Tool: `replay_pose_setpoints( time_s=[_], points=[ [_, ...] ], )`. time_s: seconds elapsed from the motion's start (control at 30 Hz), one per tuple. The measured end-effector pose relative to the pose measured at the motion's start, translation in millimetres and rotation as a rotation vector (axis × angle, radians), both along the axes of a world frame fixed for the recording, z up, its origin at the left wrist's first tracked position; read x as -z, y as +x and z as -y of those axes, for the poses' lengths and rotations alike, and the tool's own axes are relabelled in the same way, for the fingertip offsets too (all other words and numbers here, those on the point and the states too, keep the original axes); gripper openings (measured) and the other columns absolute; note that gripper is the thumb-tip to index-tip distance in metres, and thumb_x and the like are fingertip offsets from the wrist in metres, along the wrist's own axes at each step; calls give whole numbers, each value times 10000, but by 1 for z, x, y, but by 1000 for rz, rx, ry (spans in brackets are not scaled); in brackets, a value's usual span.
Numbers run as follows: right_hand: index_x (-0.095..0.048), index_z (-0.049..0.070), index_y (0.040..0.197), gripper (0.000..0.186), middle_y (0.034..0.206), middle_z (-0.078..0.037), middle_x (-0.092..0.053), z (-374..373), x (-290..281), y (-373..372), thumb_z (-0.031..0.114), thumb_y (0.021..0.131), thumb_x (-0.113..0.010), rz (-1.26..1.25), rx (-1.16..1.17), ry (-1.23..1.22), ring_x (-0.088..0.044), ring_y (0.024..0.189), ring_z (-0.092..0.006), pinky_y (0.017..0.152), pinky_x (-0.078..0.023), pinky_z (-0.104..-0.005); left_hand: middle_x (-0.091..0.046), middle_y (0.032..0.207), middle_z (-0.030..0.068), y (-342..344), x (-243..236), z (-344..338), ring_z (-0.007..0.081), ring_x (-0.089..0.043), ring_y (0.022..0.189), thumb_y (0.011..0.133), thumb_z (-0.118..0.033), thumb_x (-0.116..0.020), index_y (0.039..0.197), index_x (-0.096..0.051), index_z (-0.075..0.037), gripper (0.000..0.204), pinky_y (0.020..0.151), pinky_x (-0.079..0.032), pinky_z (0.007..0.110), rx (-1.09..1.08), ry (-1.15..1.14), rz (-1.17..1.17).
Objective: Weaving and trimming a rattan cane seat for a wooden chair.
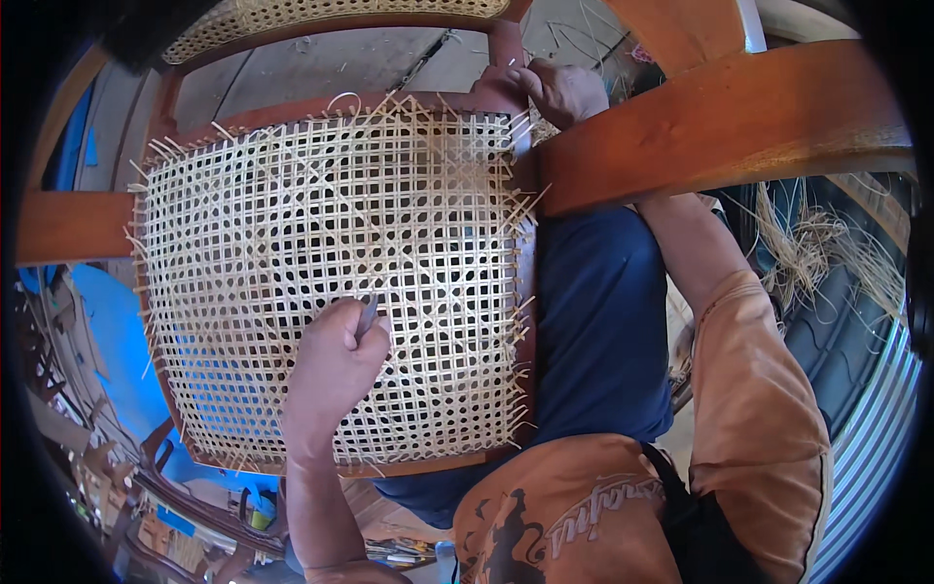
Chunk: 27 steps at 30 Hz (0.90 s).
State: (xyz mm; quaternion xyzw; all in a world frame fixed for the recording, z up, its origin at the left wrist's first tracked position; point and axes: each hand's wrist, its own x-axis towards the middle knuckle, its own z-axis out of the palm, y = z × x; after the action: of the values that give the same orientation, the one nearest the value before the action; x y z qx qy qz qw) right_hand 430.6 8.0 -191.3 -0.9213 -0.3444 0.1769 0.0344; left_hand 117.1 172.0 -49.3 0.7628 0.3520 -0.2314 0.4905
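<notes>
A woven cane panel (233, 224) with an open lattice lies in a reddish wooden chair frame (525, 370), loose strand ends bristling along its edges. My left hand (336, 370) is closed round a thin grey tool (368, 318) on the lower middle of the weave; the tool's tip is small and hard to make out. My right hand (569, 92) reaches up behind the wide wooden rail (720, 127) and holds the frame at the panel's upper right corner, thumb bent. Part of its fingers is hidden.
My knee in dark trousers (603, 331) is under the chair. Loose cane strands (788, 248) lie at the right. A second cane section (321, 21) spans the top. Wooden boards (263, 78), a blue sheet (117, 360), wooden pieces and a green container (261, 511) are around the chair.
</notes>
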Motion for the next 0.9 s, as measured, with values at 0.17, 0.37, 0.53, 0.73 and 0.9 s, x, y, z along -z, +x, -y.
replay_pose_setpoints(
  time_s=[0.17, 0.37, 0.53, 0.73, 0.9],
  points=[
    [-605, 146, 995, 530, 870, -185, -641, -4, 10, 3, 562, 918, -288, 44, -11, 88, -600, 848, -395, 735, -467, -491, -476, 634, 29, -6, 2, -7, 82, -406, 583, 828, -73, -503, 709, -483, 12, 148, 537, -374, 264, 52, -15, -56],
    [-605, 129, 967, 522, 856, -199, -639, -9, 4, 0, 547, 924, -296, 37, -22, 66, -595, 819, -411, 710, -468, -500, -462, 629, 23, -12, 8, -12, 79, -391, 581, 827, -79, -498, 697, -466, 9, 160, 526, -369, 262, 46, -30, -55],
    [-606, 115, 925, 513, 812, -210, -634, -8, 5, -1, 537, 925, -314, 28, -22, 78, -597, 786, -414, 685, -471, -497, -491, 667, 174, -6, 7, -12, 298, -487, 589, 812, -117, -518, 698, -464, 29, 193, 584, -391, 399, 20, -62, -100],
    [-594, 115, 949, 391, 918, -219, -627, -5, 7, 9, 443, 941, -381, 40, 39, -5, -594, 821, -423, 709, -472, -489, -395, 578, -26, -5, 1, -15, 55, -346, 540, 853, -116, -523, 654, -457, -8, 235, 488, -325, 250, -6, -151, -136],
    [-585, 63, 1069, 262, 1057, -169, -592, 107, -12, 19, 245, 927, -460, 293, 90, 477, -562, 988, -320, 818, -455, -383, -476, 687, -43, -40, -20, -13, 35, -390, 579, 840, -143, -563, 850, -579, -6, 139, 523, -347, 211, -232, -127, 172]
  ],
)
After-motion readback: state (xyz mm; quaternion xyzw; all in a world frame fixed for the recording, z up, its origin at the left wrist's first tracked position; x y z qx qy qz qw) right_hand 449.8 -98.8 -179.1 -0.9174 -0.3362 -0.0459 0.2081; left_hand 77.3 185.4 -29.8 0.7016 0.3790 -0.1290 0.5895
